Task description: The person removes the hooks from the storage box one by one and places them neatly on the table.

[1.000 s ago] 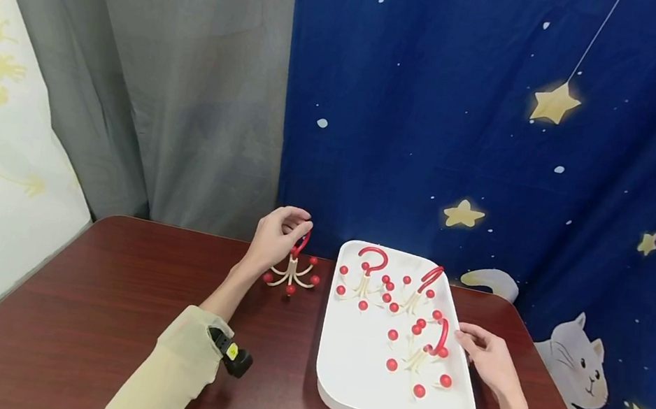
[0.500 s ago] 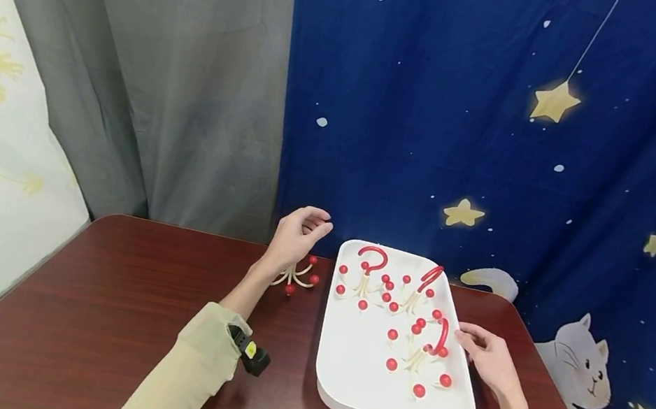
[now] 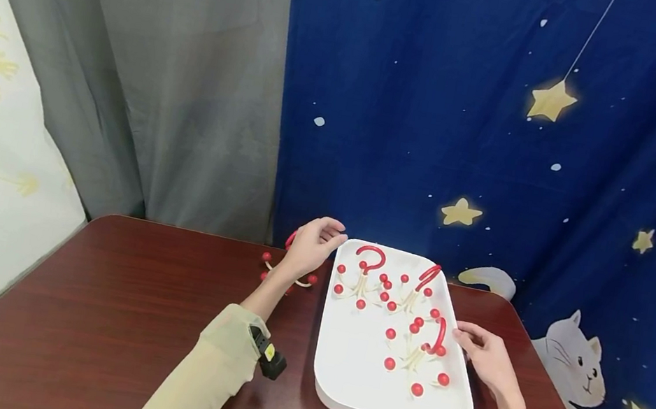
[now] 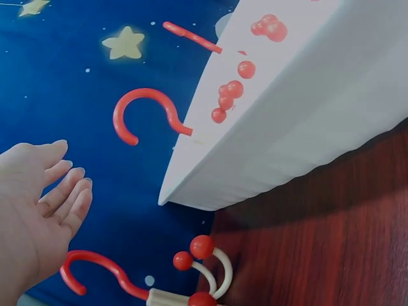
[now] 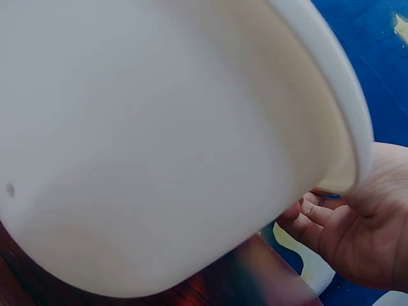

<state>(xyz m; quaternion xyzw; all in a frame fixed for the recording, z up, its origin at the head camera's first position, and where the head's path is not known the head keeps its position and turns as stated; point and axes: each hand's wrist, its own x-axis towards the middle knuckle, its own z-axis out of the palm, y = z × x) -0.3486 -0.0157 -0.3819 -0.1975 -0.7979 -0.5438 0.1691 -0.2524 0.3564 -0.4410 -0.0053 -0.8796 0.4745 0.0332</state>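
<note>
A white tray (image 3: 349, 377) holds 3 cream multi-armed hangers with red hooks and red ball tips: one hanger (image 3: 362, 284) at back left, one hanger (image 3: 412, 296) at back right, one hanger (image 3: 416, 355) nearer the front. My left hand (image 3: 311, 248) hovers by the tray's back left corner; the left wrist view shows its fingers (image 4: 67, 197) loosely bent, holding nothing. Another such hanger (image 4: 105, 261) stands on the table outside the tray, partly hidden behind my left hand in the head view. My right hand (image 3: 490, 356) grips the tray's right rim, fingers curled beneath it; the thumb is hidden.
The dark red-brown table (image 3: 127, 316) runs back to a grey curtain (image 3: 208, 109) and a blue star-printed curtain (image 3: 389, 136). The tray stands right of the table's middle, near its right side.
My left hand has let go of the outside hanger's red hook and moved right, to the tray's back left corner. The right hand and the tray stay where they were.
</note>
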